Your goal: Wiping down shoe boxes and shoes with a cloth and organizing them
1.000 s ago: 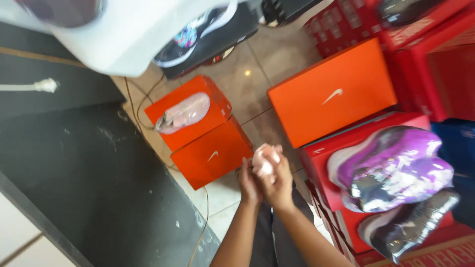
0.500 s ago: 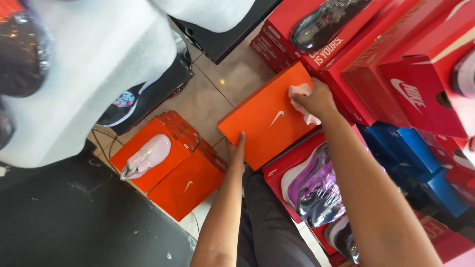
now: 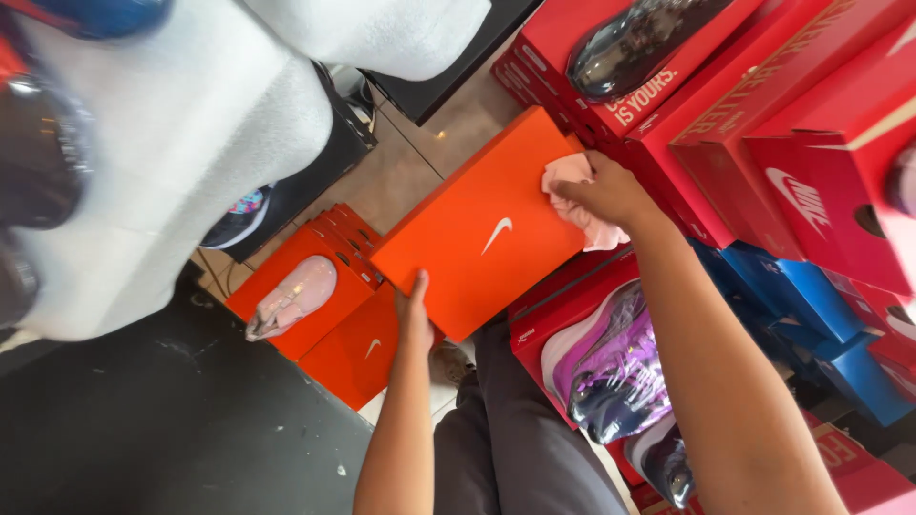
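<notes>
A flat rectangular orange cardboard shoebox (image 3: 477, 229) with a white curved mark on its lid is held tilted above the floor. It is steadied at its near lower edge by the left hand (image 3: 415, 310), whose fingers are closed onto the rim. A crumpled pale pink cloth (image 3: 577, 200) is pressed against the box's far upper corner under the right hand (image 3: 611, 191), which is curled down over it. The step in hand is judged to be the wiping of the lid; steady pressure and a firm hold at the lower edge are called for if the cloth is to be drawn across the rest of the surface.

Below and left of the left hand, two more orange boxes (image 3: 320, 319) lie on the floor, a pale pink shoe (image 3: 291, 296) resting on one. Beyond the right hand, red boxes (image 3: 763, 114) are stacked, and a purple shoe (image 3: 611, 367) sits beneath the right forearm.

Compared with half a second ago, the box is seen closer and fuller, while the cloth remains at the same corner.
</notes>
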